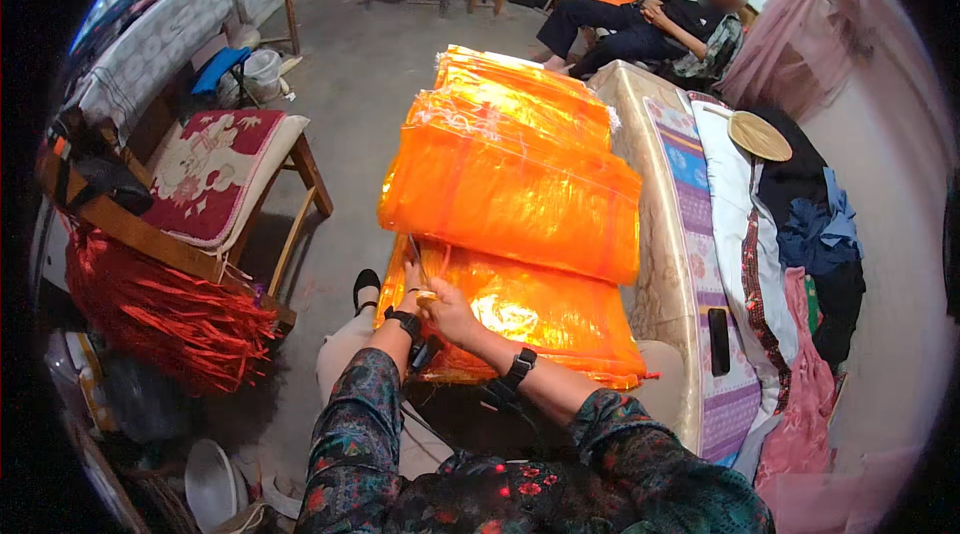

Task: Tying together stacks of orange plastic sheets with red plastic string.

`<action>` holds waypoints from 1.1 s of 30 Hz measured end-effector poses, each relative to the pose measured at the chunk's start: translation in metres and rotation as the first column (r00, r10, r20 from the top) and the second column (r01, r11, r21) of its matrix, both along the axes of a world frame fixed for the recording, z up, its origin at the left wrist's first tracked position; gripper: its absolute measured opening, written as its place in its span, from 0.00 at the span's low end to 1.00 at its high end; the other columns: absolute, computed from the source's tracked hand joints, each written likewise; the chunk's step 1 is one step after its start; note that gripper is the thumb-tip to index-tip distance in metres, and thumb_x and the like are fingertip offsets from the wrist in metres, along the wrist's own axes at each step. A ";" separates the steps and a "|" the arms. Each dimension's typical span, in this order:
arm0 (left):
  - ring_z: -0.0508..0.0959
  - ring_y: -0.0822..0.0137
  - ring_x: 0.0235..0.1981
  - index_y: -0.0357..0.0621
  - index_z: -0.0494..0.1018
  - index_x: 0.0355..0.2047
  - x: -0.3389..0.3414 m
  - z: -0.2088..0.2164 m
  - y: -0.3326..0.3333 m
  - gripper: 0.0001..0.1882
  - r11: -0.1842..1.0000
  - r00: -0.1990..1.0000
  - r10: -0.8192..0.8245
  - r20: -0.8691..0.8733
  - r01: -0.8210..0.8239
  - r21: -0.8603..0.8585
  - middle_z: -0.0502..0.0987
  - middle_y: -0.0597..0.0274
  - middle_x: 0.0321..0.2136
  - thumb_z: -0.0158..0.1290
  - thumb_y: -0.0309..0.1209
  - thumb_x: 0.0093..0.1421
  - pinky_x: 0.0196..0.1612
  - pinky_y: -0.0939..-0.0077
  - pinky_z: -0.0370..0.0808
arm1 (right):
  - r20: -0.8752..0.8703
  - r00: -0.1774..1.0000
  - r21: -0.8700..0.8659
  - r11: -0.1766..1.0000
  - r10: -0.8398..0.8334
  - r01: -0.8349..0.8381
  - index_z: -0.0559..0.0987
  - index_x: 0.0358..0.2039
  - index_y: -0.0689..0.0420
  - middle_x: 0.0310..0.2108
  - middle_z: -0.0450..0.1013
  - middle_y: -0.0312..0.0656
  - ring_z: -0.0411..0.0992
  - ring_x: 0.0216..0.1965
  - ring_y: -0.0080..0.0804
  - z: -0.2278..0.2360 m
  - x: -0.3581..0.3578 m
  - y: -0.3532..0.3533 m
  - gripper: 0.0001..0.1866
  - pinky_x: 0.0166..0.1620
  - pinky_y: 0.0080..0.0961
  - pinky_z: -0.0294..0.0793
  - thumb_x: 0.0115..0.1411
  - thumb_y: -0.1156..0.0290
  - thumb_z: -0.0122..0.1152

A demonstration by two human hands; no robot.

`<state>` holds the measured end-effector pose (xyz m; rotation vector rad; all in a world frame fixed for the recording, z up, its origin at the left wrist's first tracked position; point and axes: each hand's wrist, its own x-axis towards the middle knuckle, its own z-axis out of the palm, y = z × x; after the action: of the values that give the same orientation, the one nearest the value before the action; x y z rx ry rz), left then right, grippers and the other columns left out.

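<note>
Head view, looking down at two hands over a lap.

**Q:** What are the hands doing?

**A:** The left hand (411, 281) and right hand (447, 311) meet at the near edge of the orange bags (510, 196), a tall slanting stack of mesh sacks piled just ahead of the hands. The right hand's fingers are pinched together on something small and pale, possibly a tag or thread; it is too small to name. The left hand is curled against the bag edge, just left of the right one; I cannot tell whether it grips anything. Both wrists wear dark bands.

**Q:** What lies around them?

**A:** To the right of the hands runs a bed (668, 264) with patterned covers, a dark phone (718, 341) and heaped clothes (810, 234). To the left, well apart, are a cushioned chair (215, 179) and red tassels (165, 309). Far ahead, beyond the stack, another person (650, 26) sits.

**Q:** What could go wrong?

**A:** My judgement: the stack leans toward the hands and the layers look slippery, so a tug on a lower bag could slide the upper ones off onto the floor to the left. The small pinched piece could also slip and be lost in the mesh.
</note>
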<state>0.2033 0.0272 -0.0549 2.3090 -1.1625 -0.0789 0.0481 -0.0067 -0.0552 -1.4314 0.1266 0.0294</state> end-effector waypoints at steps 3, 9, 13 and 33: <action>0.75 0.63 0.31 0.44 0.73 0.33 0.013 -0.004 -0.003 0.13 0.999 0.999 0.015 -0.052 -0.017 -0.042 0.74 0.52 0.29 0.41 0.33 0.53 0.35 0.71 0.71 | 0.039 0.999 0.030 0.999 0.021 -0.022 0.66 0.25 0.55 0.18 0.60 0.28 0.56 0.18 0.15 0.004 -0.003 0.004 0.03 0.19 0.13 0.54 0.55 0.75 0.44; 0.74 0.64 0.32 0.43 0.72 0.35 0.033 -0.029 0.042 0.13 0.988 0.987 0.033 -0.158 -0.057 -0.147 0.73 0.53 0.30 0.41 0.33 0.54 0.36 0.73 0.70 | 0.194 0.978 -0.132 0.990 0.080 -0.055 0.69 0.30 0.60 0.20 0.60 0.30 0.58 0.22 0.18 -0.004 -0.009 0.010 0.04 0.24 0.15 0.58 0.56 0.73 0.45; 0.74 0.65 0.32 0.42 0.71 0.36 0.053 -0.029 0.052 0.13 0.972 0.970 0.074 -0.230 -0.122 -0.202 0.73 0.53 0.30 0.40 0.33 0.55 0.37 0.73 0.70 | 0.155 0.980 -0.215 0.973 0.123 -0.088 0.69 0.28 0.61 0.20 0.61 0.31 0.59 0.23 0.19 0.001 -0.017 0.017 0.05 0.24 0.17 0.59 0.56 0.73 0.46; 0.72 0.70 0.36 0.37 0.68 0.42 -0.031 -0.065 0.106 0.15 0.880 0.751 0.159 -0.641 -0.402 -0.253 0.72 0.57 0.33 0.41 0.32 0.58 0.41 0.78 0.68 | 0.317 0.948 -0.635 0.747 0.016 0.199 0.72 0.38 0.57 0.39 0.68 0.47 0.66 0.42 0.42 0.097 -0.070 -0.018 0.18 0.45 0.30 0.66 0.44 0.69 0.58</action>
<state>0.1723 0.1331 -0.1201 1.8668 -0.4316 -0.4129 -0.0216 -0.0247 0.0415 -2.1271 -0.0599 -0.3568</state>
